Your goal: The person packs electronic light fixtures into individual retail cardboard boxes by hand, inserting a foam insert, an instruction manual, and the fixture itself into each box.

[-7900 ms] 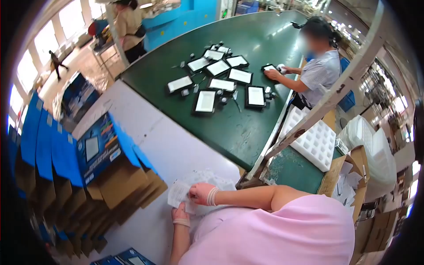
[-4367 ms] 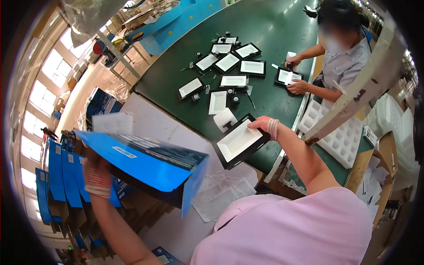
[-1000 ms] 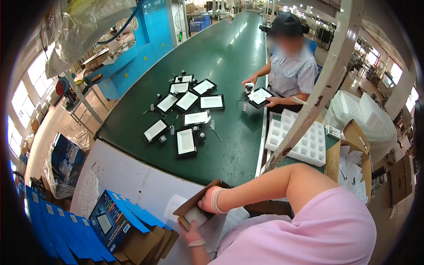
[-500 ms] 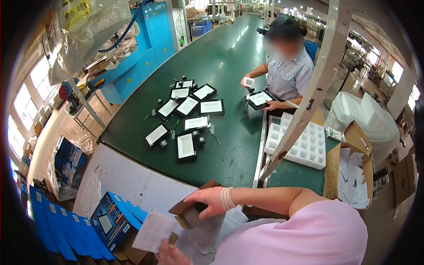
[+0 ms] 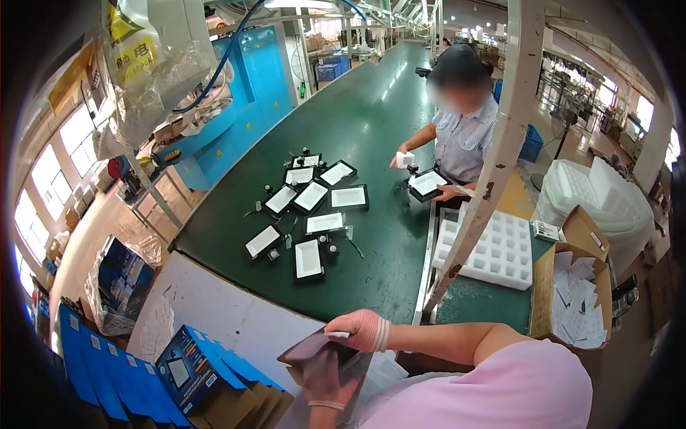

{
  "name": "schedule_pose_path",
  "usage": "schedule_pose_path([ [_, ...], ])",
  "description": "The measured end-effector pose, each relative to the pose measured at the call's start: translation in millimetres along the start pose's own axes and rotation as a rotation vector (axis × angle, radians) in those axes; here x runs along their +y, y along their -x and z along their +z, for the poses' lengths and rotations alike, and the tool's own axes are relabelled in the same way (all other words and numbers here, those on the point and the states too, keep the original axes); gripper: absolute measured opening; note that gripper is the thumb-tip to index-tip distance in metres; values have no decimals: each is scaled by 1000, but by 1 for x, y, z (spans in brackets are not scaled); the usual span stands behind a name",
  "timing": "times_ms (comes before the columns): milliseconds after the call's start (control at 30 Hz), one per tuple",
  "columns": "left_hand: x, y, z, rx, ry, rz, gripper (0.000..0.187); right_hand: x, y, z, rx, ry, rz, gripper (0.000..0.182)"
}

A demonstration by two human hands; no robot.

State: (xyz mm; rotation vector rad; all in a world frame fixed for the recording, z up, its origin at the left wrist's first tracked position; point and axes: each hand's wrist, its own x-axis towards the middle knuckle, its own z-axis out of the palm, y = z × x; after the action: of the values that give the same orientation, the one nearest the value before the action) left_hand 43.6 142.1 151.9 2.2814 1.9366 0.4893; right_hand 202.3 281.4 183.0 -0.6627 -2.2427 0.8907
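My right hand [image 5: 363,330], in a pale reddish glove, grips the upper edge of an open brown cardboard piece [image 5: 299,349] at the lower middle. A small white bit shows at its fingertips. My left hand [image 5: 330,390] is lower down, at the near side of the cardboard, smeared by motion. A dark, see-through blur lies over its fingers, and what it holds, if anything, cannot be made out. Left of it stands a printed blue box [image 5: 184,370] with brown open flaps.
Several black-framed lamps [image 5: 309,259] lie on the green table [image 5: 371,136]. Across it a co-worker [image 5: 464,136] holds another lamp [image 5: 426,184] and a white block. White foam trays [image 5: 493,250], a carton of papers [image 5: 572,304] and a metal post [image 5: 493,171] stand right.
My left hand has moved right to the cardboard; the pale sheet it held is no longer clearly visible. My right hand has shifted slightly right. The whole view has tilted, moving the table scene lower.
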Motion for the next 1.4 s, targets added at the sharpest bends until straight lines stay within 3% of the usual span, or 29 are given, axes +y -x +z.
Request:
schedule_pose_path([
  [67,-6,0,19,-8,-41,-33,83,1,-4,-1,-97,144,-110,15],
  [133,0,4,17,-96,-86,-146,82,10,-9,4,-373,626,32,13],
  [167,1,2,21,-33,-114,-100,80,10,-10,6,-436,736,28,13],
  [267,3,3,14,20,-28,-94,75,-27,-31,0,-505,635,304,13],
  [333,1,14,21,42,-3,-114,74,-21,-26,9,-393,612,156,11],
  [400,0,9,17,80,0,-103,73,-10,-26,18,-592,774,203,14],
  [500,4,10,12,106,26,-110,66,-12,-21,16,-437,661,144,9],
  [600,-2,20,3,283,281,-32,53,-16,-10,-16,90,402,-39,12],
  [633,-1,32,-5,468,324,-24,43,14,1,-17,262,252,49,19],
  [700,-18,61,-2,825,268,-323,43,41,18,-14,96,46,169,25],
  [733,-29,57,2,850,478,-626,49,58,24,-19,43,-31,220,29],
  [767,-63,55,42,942,1006,-629,54,83,30,1,-184,115,217,37],
  [800,-59,40,54,825,1442,-720,58,100,44,31,-89,-336,581,42],
  [833,-55,25,65,728,1848,-882,62,95,50,41,-54,-454,481,50],
  [867,-100,51,138,686,1781,-779,56,101,46,71,0,-270,689,51],
  [900,-62,37,92,640,1528,-838,52,70,41,56,24,-356,739,51],
  [1000,-51,49,105,827,1510,-780,52,82,39,67,126,-483,751,44],
  [1033,-39,41,86,836,1467,-689,38,82,39,65,97,-507,713,44],
  [1100,-68,43,110,908,1525,-447,23,84,33,56,34,-550,635,43],
  [1133,-67,37,100,941,1550,-327,16,87,28,49,-103,-461,570,43],
  [1167,-60,36,90,949,1585,-595,7,93,19,39,-237,-371,505,43],
  [1200,-56,40,82,936,1603,-567,8,99,11,25,-369,-277,438,43],
  [1267,-52,37,77,924,1647,-498,13,100,-9,-24,-553,-517,475,50],
  [1400,-56,34,79,925,1618,-579,14,127,-45,-42,-230,-680,557,49],
])
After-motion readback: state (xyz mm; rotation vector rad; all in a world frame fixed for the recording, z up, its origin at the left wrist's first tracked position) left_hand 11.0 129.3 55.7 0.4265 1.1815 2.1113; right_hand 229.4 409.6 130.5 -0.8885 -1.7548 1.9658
